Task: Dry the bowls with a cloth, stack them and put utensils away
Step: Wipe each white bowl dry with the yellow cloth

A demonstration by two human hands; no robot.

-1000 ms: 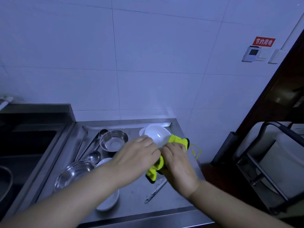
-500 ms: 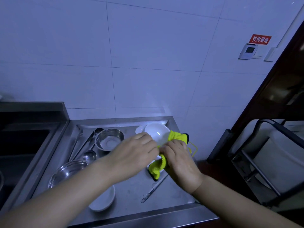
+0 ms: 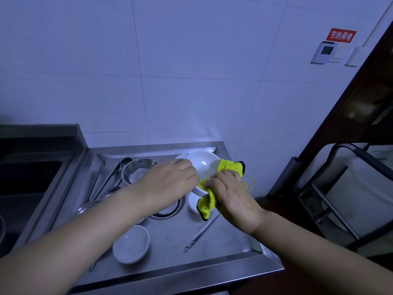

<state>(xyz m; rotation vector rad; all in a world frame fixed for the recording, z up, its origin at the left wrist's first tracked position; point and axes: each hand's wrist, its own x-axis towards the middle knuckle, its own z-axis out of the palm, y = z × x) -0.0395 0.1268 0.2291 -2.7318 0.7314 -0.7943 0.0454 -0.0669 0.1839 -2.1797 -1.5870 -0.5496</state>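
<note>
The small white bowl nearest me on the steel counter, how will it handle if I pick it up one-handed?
The small white bowl looks glazed and rigid, so probably brittle if knocked on the steel counter. Its glossy inside suggests a slippery grip, more so if wet. It sits upright on a narrow base, so a push at the rim might tip it.

- A steel bowl (image 3: 139, 171) stood at the back of the worktop (image 3: 223, 237), with utensils (image 3: 106, 177) to its left.
- The held bowl (image 3: 203, 167) was to its right, above another bowl (image 3: 194, 203).
- A small bowl (image 3: 131, 243) sat near the front edge, tongs (image 3: 201, 233) to its right.
</note>
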